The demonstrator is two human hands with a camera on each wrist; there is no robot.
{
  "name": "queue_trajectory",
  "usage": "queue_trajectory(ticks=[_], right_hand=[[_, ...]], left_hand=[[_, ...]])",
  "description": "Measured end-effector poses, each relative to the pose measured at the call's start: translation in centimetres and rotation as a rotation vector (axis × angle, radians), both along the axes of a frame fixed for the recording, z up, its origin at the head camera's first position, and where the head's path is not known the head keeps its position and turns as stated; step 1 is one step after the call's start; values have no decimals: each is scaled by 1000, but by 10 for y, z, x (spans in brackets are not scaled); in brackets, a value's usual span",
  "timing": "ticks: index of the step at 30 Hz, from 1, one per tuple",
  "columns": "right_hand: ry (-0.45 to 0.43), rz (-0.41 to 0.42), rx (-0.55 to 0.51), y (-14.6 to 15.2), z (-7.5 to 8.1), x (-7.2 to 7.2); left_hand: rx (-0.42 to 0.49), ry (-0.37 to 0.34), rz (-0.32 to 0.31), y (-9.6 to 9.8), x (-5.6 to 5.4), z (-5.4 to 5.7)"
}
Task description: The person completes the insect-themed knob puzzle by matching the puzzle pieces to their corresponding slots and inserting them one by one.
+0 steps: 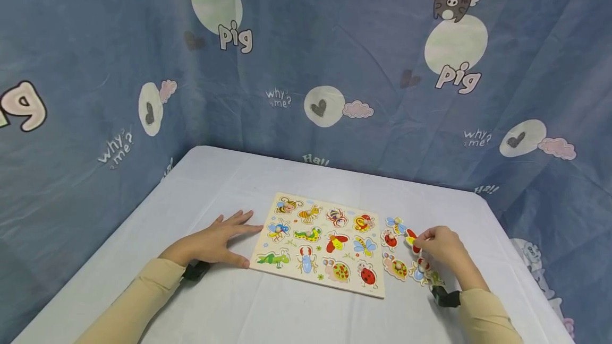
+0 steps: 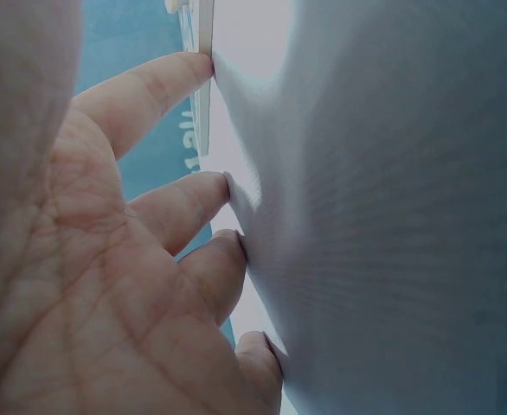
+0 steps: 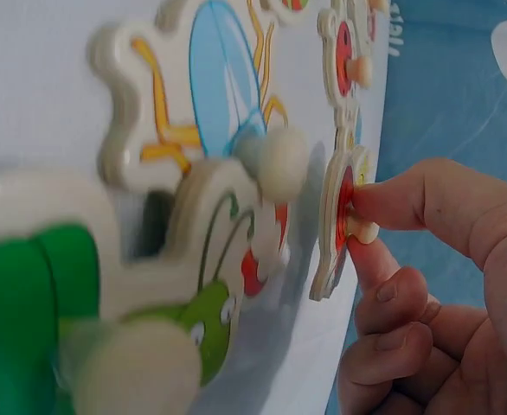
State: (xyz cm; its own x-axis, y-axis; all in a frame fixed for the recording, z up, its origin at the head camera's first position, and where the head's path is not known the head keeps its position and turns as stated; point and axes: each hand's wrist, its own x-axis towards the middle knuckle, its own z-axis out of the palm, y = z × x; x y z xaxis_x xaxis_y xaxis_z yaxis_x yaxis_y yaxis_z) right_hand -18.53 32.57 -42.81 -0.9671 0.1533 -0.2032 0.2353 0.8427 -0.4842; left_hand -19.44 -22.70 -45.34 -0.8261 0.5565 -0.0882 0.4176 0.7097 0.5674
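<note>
A wooden insect puzzle board [image 1: 296, 247] lies on the white table, printed with bugs in rows. My left hand [image 1: 217, 240] rests spread at the board's left side, thumb and index fingertip against its edge. In the left wrist view the fingers [image 2: 163, 91] are straight, their tips down on the cloth. To the right of the board, my right hand [image 1: 442, 248] pinches the wooden knob of a red and yellow winged-insect piece [image 1: 411, 240] between thumb and index finger. Seen from the right wrist, that piece [image 3: 333, 233] stands nearly edge-on beside other knobbed pieces.
Loose pieces lie right of the board: a blue-winged insect [image 1: 396, 225], a ladybug [image 1: 389, 240], a snail [image 1: 396, 267], a blue beetle [image 1: 419, 271] and a green caterpillar or grasshopper piece [image 1: 435, 278], partly overlapping. A patterned blue curtain [image 1: 287, 57] hangs behind the table [image 1: 229, 174].
</note>
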Motion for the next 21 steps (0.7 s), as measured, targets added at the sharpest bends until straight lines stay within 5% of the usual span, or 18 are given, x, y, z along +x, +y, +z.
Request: queue_trajectory(ticks=[21], right_hand=[[-14, -38, -46, 25, -4, -1]], left_hand=[[-9, -5, 9, -2, -3, -4]])
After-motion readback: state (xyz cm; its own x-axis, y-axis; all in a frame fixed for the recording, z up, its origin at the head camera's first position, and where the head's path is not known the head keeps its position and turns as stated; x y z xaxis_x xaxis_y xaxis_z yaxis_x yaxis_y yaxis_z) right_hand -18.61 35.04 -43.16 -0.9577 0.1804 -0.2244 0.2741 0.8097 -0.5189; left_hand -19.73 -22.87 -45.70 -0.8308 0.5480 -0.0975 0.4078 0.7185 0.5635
